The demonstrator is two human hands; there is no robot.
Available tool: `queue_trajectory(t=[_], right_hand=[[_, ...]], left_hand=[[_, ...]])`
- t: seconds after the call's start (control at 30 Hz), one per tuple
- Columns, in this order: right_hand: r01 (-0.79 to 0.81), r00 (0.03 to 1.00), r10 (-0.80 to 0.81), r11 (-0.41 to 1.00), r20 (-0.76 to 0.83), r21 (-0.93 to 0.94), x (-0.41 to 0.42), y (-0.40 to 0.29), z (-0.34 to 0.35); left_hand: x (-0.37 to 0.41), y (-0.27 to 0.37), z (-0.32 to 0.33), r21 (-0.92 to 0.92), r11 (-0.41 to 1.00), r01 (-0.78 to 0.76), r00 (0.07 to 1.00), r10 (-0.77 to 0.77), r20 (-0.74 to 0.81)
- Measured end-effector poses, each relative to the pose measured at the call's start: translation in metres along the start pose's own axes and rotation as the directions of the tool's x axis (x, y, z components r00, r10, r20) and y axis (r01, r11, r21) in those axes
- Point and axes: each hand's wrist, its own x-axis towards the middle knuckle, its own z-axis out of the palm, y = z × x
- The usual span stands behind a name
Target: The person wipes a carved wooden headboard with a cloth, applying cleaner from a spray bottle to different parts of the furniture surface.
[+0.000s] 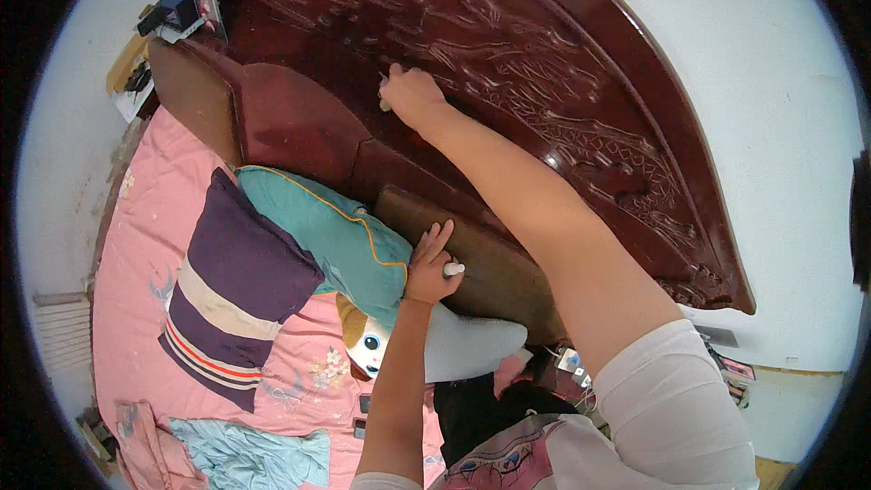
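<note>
My left hand (432, 273) leans on the brown padded panel (476, 275) of a headboard, fingers partly spread, with a small white capped tube or bottle (454, 269) held against the palm. Further up, my right hand (412, 95) is closed around a small pale object (385, 105), mostly hidden by the fingers, at the carved dark red wooden headboard (490, 34). Beside my left hand lies a teal pillow with yellow piping (306, 207); a plush toy with a brown-and-white face (371, 344) is partly behind my left forearm.
A purple striped pillow (235, 292) and a light blue cloth (258, 456) lie on the pink bedsheet (122, 327). Dark red padding (292, 122) runs along the headboard. A dark blue box (180, 8) stands at its upper left end. Chargers with cables (575, 364) are at the lower right.
</note>
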Motion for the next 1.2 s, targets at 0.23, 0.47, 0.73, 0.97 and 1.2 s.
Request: queue_trajectory(t=[0.23, 0.47, 0.73, 0.97, 1.2], right_hand=[[-0.022, 0.993, 0.015, 0.998, 0.117, 0.059, -0.046, 0.015, -0.003], [0.003, 0.995, 0.000, 1.000, 0.096, -0.026, -0.081, 0.032, 0.008], [-0.078, 0.986, 0.076, 0.997, 0.151, 0.007, -0.125, 0.040, 0.002], [-0.301, 0.935, 0.272, 0.948, 0.227, 0.104, -0.227, 0.064, 0.017], [-0.376, 0.922, 0.386, 0.906, -0.015, 0.195, -0.349, 0.089, 0.069]], left_hand=[[-0.005, -0.008, -0.001, 0.029, 0.999, 0.023, 0.998, -0.025, 0.058], [-0.004, -0.006, -0.003, 0.025, 1.000, 0.018, 0.997, -0.020, 0.080], [-0.001, -0.008, -0.008, 0.024, 1.000, 0.004, 0.998, -0.005, 0.063], [0.001, 0.002, -0.010, 0.100, 0.994, 0.045, 0.991, -0.057, 0.119], [0.016, 0.035, -0.012, 0.192, 0.981, 0.038, 0.980, -0.074, 0.184]])
